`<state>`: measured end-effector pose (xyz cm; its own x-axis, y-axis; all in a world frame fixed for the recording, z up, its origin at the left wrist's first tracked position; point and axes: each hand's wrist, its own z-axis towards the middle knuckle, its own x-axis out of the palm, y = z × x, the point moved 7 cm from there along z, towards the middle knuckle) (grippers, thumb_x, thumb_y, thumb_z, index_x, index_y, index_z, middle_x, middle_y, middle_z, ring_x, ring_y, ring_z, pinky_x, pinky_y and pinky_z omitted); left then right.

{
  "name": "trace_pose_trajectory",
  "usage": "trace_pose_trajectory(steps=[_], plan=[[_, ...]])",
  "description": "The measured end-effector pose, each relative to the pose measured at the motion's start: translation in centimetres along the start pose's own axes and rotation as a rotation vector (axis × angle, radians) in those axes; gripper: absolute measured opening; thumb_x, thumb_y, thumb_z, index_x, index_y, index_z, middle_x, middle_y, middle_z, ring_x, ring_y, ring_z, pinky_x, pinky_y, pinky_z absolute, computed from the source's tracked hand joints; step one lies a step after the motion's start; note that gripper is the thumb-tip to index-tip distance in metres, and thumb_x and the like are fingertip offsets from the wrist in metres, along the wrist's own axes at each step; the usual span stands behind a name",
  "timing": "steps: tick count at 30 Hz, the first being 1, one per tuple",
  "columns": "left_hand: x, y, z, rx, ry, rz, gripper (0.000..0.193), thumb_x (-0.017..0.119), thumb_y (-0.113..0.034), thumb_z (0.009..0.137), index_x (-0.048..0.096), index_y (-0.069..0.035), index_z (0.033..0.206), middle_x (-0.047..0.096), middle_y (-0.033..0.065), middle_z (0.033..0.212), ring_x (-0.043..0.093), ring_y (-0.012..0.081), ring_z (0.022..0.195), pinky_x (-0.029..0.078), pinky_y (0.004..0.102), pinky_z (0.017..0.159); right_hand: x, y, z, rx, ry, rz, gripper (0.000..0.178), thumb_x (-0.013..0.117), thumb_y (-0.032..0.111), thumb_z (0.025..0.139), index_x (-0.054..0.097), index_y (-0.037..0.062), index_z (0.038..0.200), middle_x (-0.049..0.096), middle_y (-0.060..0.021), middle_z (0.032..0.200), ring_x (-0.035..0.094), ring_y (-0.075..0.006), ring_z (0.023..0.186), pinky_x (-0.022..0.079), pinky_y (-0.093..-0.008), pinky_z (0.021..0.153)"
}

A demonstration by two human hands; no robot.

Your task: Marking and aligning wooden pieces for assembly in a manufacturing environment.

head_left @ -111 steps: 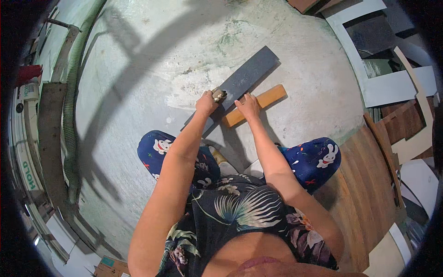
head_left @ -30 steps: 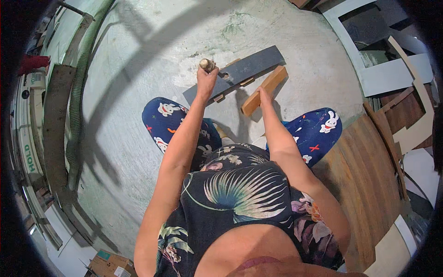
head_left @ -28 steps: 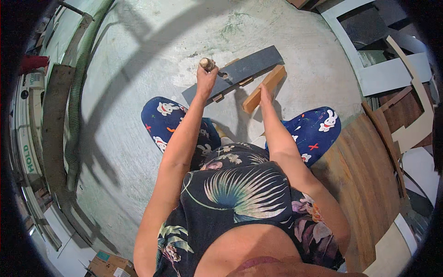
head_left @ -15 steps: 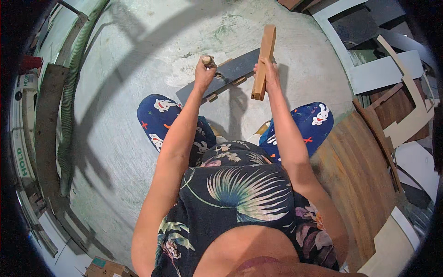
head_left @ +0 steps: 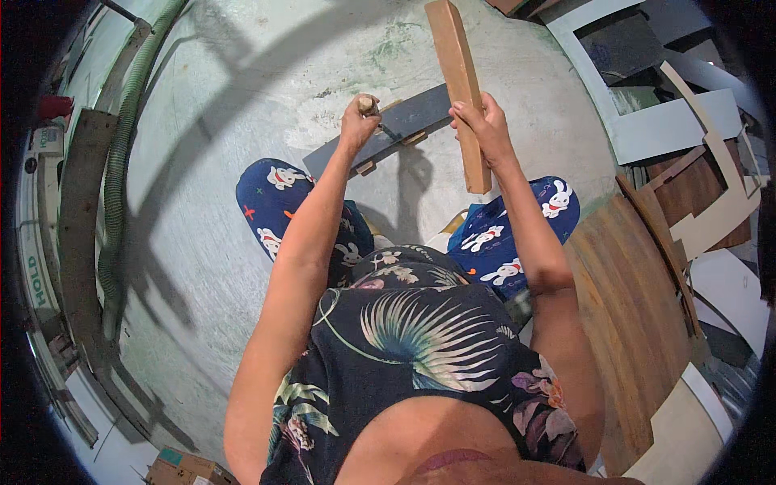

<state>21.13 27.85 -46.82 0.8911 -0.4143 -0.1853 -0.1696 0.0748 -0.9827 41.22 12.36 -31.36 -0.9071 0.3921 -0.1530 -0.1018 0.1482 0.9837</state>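
My left hand [head_left: 356, 131] is closed around a wooden-handled chisel [head_left: 368, 104], its round butt end facing up. The hand and handle mostly hide its blade, which stands over a narrow dark grey board [head_left: 426, 111]. This board lies slantwise on the floor ahead of my knees, with small pieces of light wood showing along its edges. In my right hand [head_left: 488, 136] is a thick, squared wooden bar [head_left: 455, 65], gripped below its middle. The bar is raised above the board's right end and covers part of it.
A ribbed green hose [head_left: 120, 174] and a long brown beam [head_left: 81, 194] run along the left. Offcut panels and a white frame [head_left: 602, 109] are piled on the right, beside a brown wood-grain sheet [head_left: 626, 323]. A cardboard box [head_left: 186, 467] sits at lower left.
The wooden bar in my right hand has swung so its far end leans left and looks larger, closer to me. My left hand and the chisel have barely moved.
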Motion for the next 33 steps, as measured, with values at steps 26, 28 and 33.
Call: trace_pose_trajectory(steps=[26,28,33], plan=[[0.9,0.2,0.7,0.011,0.123,0.08,0.025,0.062,0.001,0.08,0.062,-0.005,0.104,0.063,0.0002,0.092,0.059,0.0102,0.085,0.049,0.0272,0.079,2.0,3.4,-1.7,-0.278,-0.01,-0.22,0.054,0.075,0.037,0.078,0.058,-0.0004,0.112,0.066,-0.0172,0.099,0.065,-0.0261,0.092,0.051,-0.0383,0.082],[0.9,0.2,0.5,-0.001,0.116,0.085,0.027,0.063,0.002,0.079,0.061,-0.005,0.105,0.062,-0.0007,0.09,0.058,0.0099,0.084,0.05,0.0269,0.076,2.4,3.6,-1.9,-0.28,-0.005,-0.225,0.054,0.076,0.036,0.078,0.058,-0.0004,0.113,0.066,-0.0177,0.099,0.065,-0.0274,0.093,0.051,-0.0386,0.083],[1.2,0.2,0.6,0.018,0.089,0.047,0.03,0.063,0.001,0.072,0.062,-0.007,0.1,0.062,0.0024,0.081,0.058,0.013,0.077,0.048,0.0288,0.071,3.0,4.6,-2.8,-0.311,0.022,-0.26,0.055,0.076,0.031,0.077,0.055,-0.0001,0.118,0.067,-0.0204,0.103,0.067,-0.0315,0.097,0.051,-0.0405,0.085]])
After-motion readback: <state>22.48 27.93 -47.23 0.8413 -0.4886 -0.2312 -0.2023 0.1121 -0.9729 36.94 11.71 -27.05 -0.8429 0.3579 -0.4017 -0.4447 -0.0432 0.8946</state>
